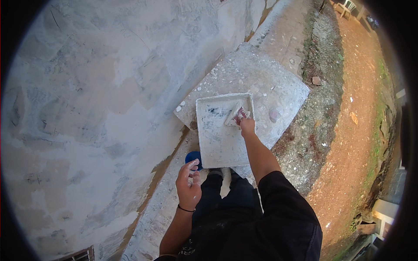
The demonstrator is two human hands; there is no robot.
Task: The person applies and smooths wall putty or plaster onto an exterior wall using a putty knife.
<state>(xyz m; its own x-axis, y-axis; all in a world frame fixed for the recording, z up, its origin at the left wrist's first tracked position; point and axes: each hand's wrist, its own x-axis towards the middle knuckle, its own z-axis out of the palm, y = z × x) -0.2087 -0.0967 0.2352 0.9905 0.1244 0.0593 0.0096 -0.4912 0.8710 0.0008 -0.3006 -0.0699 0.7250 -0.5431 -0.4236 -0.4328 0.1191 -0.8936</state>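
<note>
My right hand (247,126) grips a paint-smeared scraper (235,117) with some red on it. Its pale blade rests over the inside of a rectangular white tray (226,164), toward the far right corner. White residue and dark streaks cover the tray's bottom. Off the tray's near left corner, my left hand (190,187) is raised with fingers apart and loosely bent, white smears on them, holding nothing. Just beyond its fingertips is a round blue object (193,159), partly hidden by the hand and the tray.
A patchy plastered wall (96,108) fills the left side. Under the tray lies a white-spattered board (278,87). On the right run a gravel strip (320,130) with a brick piece (316,81) and an orange dirt path (352,108). Far off stands a white chair (347,7).
</note>
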